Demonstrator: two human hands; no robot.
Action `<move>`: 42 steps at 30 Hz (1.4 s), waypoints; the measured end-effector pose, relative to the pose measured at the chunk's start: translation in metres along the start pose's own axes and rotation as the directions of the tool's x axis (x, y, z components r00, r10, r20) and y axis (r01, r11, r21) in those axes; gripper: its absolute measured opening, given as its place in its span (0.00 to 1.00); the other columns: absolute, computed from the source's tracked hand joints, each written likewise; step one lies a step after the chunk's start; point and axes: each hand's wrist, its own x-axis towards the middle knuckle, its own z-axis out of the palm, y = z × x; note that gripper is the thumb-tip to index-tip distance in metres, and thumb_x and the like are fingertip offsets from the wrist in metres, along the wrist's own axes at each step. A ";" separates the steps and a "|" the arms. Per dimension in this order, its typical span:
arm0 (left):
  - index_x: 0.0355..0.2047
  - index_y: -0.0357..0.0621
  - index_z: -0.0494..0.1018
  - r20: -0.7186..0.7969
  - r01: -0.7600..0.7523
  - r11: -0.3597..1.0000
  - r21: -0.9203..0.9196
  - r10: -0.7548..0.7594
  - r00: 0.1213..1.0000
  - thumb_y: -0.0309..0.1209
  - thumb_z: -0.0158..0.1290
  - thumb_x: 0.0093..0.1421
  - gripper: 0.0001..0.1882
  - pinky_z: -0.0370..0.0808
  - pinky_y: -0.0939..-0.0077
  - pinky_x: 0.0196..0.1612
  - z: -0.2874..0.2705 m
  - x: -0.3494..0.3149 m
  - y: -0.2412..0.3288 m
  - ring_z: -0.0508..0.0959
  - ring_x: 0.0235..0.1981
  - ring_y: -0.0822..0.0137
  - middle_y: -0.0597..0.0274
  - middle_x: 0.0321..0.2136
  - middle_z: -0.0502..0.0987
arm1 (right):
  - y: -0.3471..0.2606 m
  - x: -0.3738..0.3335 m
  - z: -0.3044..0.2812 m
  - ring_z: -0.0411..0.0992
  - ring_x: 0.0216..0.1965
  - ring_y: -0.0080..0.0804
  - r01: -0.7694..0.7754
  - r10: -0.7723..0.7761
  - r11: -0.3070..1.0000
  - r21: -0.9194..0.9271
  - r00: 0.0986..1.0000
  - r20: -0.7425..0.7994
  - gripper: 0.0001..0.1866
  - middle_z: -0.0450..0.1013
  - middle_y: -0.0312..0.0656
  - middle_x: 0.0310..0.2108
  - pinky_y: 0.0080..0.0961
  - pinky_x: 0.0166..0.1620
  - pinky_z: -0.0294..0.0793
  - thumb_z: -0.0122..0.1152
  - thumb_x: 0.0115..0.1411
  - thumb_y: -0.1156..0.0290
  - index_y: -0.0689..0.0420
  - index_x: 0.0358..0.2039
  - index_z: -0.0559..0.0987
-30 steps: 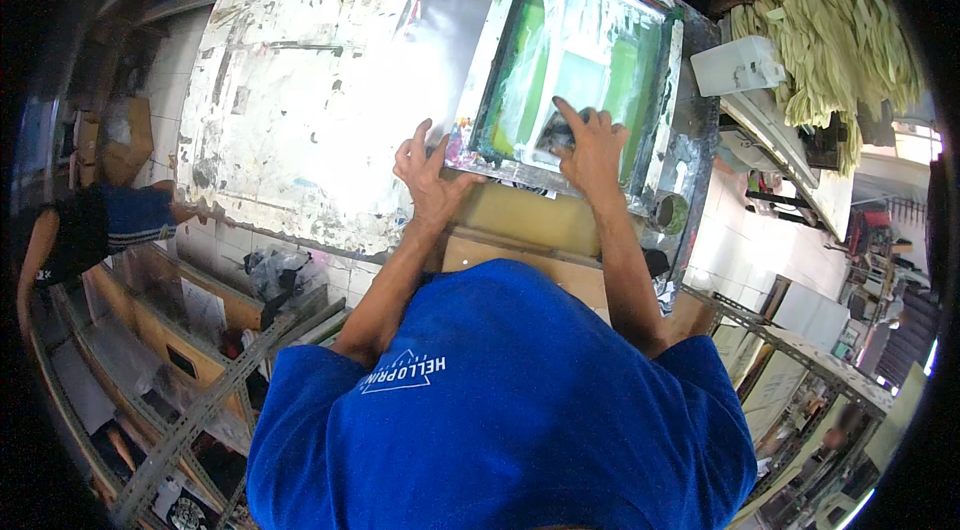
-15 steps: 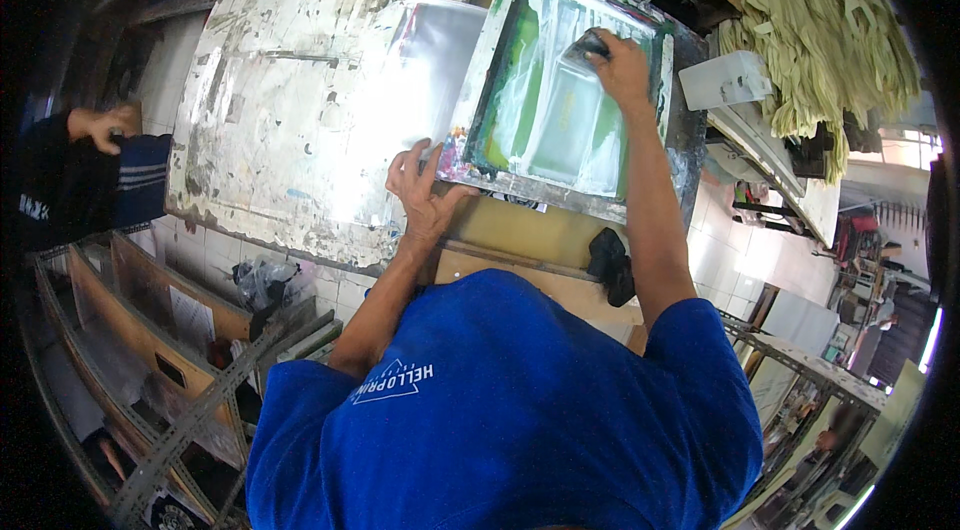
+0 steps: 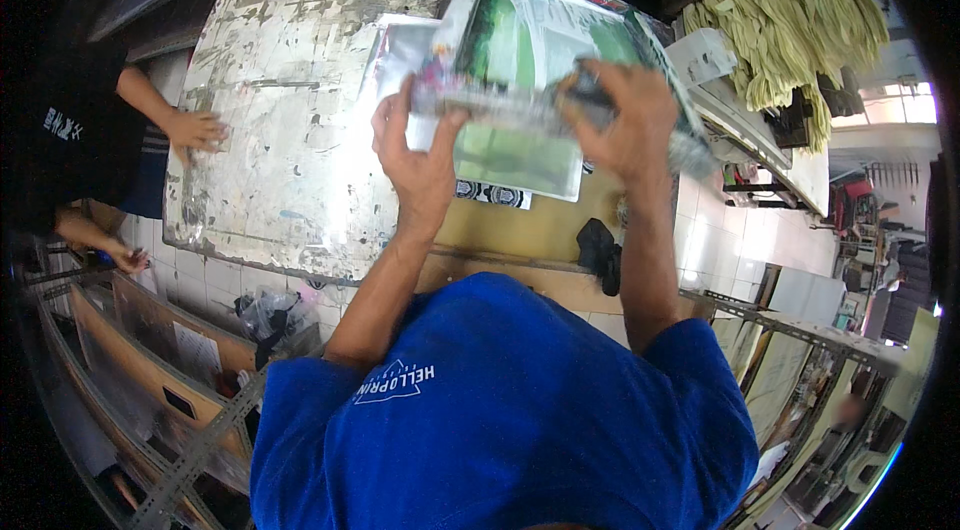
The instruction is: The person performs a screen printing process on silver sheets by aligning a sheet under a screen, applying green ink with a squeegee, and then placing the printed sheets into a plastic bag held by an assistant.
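A screen printing frame, its mesh smeared green and white, is tilted with its near edge raised off the table. My left hand grips its near left corner. In my right hand is a small dark squeegee, blurred by motion, at the frame's near edge; whether those fingers also grip the frame is unclear. Below the raised edge a pale green sheet shows, with black-and-white printed paper at its near side. A clear sheet lies left of the frame.
The paint-stained table stretches left, where another person's hand rests on it. A black cloth lies near the front ledge. At right are a translucent container and pale green bags. Shelving stands lower left.
The frame's near edge has risen, uncovering the sheet beneath. My right hand has come from the mesh to that edge with the squeegee. The other person's hand has moved onto the table.
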 end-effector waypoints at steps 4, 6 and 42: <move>0.56 0.36 0.74 0.080 -0.210 0.969 -0.131 0.221 0.972 0.24 0.65 0.54 0.28 0.68 0.63 0.58 0.003 0.035 0.004 0.74 0.52 0.55 0.53 0.48 0.78 | 0.032 0.088 -0.018 0.80 0.32 0.49 -0.044 0.046 0.998 0.040 0.997 -0.055 0.22 0.80 0.50 0.27 0.42 0.35 0.78 0.73 0.47 0.47 0.51 0.34 0.85; 0.54 0.36 0.75 0.056 -0.135 0.991 -0.016 0.136 0.989 0.25 0.64 0.56 0.24 0.68 0.62 0.58 -0.003 0.034 -0.017 0.75 0.53 0.54 0.52 0.50 0.79 | 0.019 0.131 -0.052 0.80 0.36 0.51 -0.165 0.166 0.986 -0.024 0.985 0.042 0.23 0.80 0.54 0.32 0.39 0.42 0.77 0.73 0.51 0.56 0.60 0.41 0.84; 0.35 0.25 0.80 -0.370 0.227 0.971 -0.078 -0.240 0.898 0.28 0.59 0.64 0.12 0.69 0.67 0.59 -0.121 0.074 -0.164 0.73 0.55 0.62 0.52 0.59 0.73 | 0.062 0.206 -0.057 0.80 0.40 0.51 -0.170 0.163 0.982 0.082 0.983 0.085 0.25 0.81 0.57 0.37 0.38 0.46 0.78 0.69 0.52 0.51 0.63 0.38 0.85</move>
